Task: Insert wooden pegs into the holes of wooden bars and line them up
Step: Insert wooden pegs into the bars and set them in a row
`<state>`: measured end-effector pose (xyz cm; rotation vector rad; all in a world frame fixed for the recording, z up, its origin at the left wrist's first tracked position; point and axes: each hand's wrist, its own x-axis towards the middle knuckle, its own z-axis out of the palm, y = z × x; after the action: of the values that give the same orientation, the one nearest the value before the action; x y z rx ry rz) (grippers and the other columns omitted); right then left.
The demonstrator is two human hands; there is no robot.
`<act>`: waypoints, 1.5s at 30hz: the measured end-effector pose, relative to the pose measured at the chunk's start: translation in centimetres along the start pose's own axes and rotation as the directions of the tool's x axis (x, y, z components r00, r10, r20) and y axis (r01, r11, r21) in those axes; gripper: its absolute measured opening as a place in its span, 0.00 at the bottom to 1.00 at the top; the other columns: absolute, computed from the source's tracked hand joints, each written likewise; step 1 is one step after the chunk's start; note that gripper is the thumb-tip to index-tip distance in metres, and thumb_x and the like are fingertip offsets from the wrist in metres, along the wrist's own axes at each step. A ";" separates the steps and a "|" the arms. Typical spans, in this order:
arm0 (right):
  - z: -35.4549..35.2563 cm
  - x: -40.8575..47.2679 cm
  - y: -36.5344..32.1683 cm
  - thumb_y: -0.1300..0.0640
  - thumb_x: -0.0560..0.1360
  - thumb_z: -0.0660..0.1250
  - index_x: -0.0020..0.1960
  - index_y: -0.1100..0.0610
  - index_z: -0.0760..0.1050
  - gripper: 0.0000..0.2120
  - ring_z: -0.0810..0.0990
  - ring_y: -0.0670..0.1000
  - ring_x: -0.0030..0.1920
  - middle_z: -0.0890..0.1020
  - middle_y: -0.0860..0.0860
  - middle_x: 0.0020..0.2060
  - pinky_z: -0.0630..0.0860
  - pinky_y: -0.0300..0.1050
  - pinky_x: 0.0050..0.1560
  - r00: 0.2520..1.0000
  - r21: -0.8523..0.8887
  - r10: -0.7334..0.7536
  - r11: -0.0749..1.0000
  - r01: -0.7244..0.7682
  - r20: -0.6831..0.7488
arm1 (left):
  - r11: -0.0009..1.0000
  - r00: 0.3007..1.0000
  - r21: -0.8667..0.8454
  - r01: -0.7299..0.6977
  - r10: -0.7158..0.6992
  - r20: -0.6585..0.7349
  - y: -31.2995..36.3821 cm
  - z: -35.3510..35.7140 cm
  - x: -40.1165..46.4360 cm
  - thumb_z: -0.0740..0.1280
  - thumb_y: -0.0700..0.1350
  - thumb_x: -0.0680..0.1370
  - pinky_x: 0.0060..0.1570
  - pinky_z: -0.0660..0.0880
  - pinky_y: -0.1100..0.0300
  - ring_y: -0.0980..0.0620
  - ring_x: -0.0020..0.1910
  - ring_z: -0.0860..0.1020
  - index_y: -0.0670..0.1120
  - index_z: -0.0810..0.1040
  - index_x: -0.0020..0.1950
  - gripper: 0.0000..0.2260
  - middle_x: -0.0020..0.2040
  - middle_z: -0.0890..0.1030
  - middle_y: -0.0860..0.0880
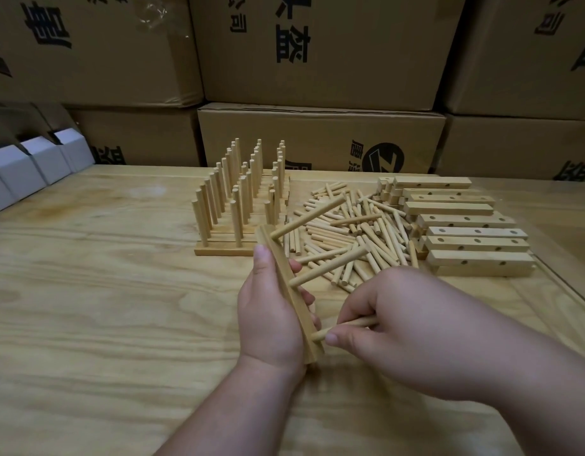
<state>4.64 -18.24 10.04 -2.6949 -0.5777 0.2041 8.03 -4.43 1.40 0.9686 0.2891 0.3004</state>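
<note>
Head view: left hand (268, 311) grips a bar (292, 296) with two pegs in, while right hand (383, 327) pinches the third peg (344, 326) at its hole. Finished bars (240, 199) stand lined up behind; loose pegs (353, 232) and empty bars (462, 225) remain.

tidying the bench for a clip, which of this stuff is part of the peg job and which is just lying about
Part of the job:
- held bar, left hand
- peg in right hand
- loose pegs
- empty bars
- finished bars

Lying about:
- cardboard boxes
- white cartons
</note>
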 end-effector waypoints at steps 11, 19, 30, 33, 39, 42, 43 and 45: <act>0.5 0.5 0.2 0.40 0.76 0.70 0.44 0.47 0.85 0.12 0.78 0.46 0.32 0.82 0.51 0.29 0.65 0.35 0.28 1.000 0.061 -0.019 0.998 0.019 -0.004 | 1.000 0.997 0.014 0.020 -0.019 -0.081 -0.2 0.3 0.2 0.58 0.64 0.81 0.19 0.67 0.60 0.53 0.20 0.70 0.49 0.79 0.33 0.26 0.23 0.71 0.49; 1.3 0.6 0.5 0.42 0.76 0.70 0.43 0.49 0.85 0.13 0.79 0.48 0.32 0.82 0.50 0.30 0.78 0.47 0.34 0.999 0.038 -0.022 0.999 0.024 -0.036 | 0.997 0.990 0.055 -0.044 0.051 -0.133 -0.6 0.5 0.1 0.57 0.63 0.82 0.19 0.67 0.62 0.54 0.20 0.70 0.45 0.76 0.39 0.25 0.22 0.71 0.51; 1.5 1.2 1.9 0.44 0.76 0.72 0.44 0.44 0.86 0.07 0.75 0.47 0.27 0.82 0.51 0.30 0.75 0.46 0.32 0.999 0.194 -0.036 0.981 0.030 0.027 | 0.995 0.986 0.066 -0.072 0.081 -0.144 -0.9 0.6 0.1 0.56 0.63 0.83 0.20 0.67 0.60 0.50 0.23 0.69 0.45 0.76 0.39 0.25 0.29 0.72 0.45; 1.6 1.0 1.5 0.44 0.77 0.71 0.41 0.46 0.85 0.09 0.75 0.48 0.27 0.81 0.50 0.28 0.71 0.40 0.28 1.000 0.150 -0.030 0.988 0.029 0.002 | 0.991 0.979 0.080 -0.111 0.123 -0.165 -1.0 0.6 0.1 0.56 0.62 0.83 0.20 0.67 0.60 0.50 0.24 0.70 0.45 0.76 0.40 0.24 0.33 0.72 0.43; 1.8 0.9 1.7 0.45 0.77 0.71 0.36 0.46 0.83 0.11 0.71 0.45 0.25 0.77 0.49 0.24 0.67 0.34 0.26 0.999 0.185 -0.036 0.982 0.035 0.001 | 0.987 0.976 0.090 -0.137 0.150 -0.155 -1.2 0.4 0.0 0.56 0.63 0.82 0.20 0.68 0.61 0.53 0.24 0.71 0.45 0.76 0.41 0.24 0.37 0.72 0.44; 1.8 1.0 2.1 0.45 0.77 0.72 0.41 0.45 0.85 0.08 0.70 0.44 0.24 0.76 0.48 0.24 0.66 0.35 0.26 0.999 0.250 -0.035 0.968 0.028 0.025 | 0.989 0.983 0.090 -0.122 0.132 -0.125 -1.0 0.4 -0.1 0.57 0.63 0.82 0.20 0.68 0.61 0.53 0.24 0.71 0.45 0.76 0.40 0.24 0.36 0.72 0.44; 1.8 0.9 2.2 0.45 0.77 0.72 0.42 0.45 0.86 0.07 0.69 0.44 0.24 0.75 0.48 0.23 0.65 0.35 0.25 0.999 0.274 -0.031 0.961 0.021 0.032 | 0.988 0.985 0.095 -0.119 0.130 -0.116 -1.0 0.5 -0.1 0.57 0.63 0.82 0.20 0.68 0.61 0.53 0.24 0.71 0.46 0.76 0.39 0.24 0.35 0.72 0.45; 2.0 0.7 2.3 0.45 0.77 0.72 0.42 0.46 0.85 0.08 0.68 0.44 0.24 0.74 0.48 0.23 0.65 0.37 0.26 0.999 0.278 -0.030 0.960 0.019 0.036 | 0.984 0.984 0.118 -0.131 0.143 -0.105 -0.9 0.6 -0.3 0.56 0.62 0.83 0.20 0.68 0.61 0.53 0.24 0.71 0.46 0.76 0.39 0.24 0.34 0.72 0.45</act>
<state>5.73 -19.22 7.28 -2.4154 -0.5496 0.3088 8.09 -5.51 1.00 1.0849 0.3463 0.4707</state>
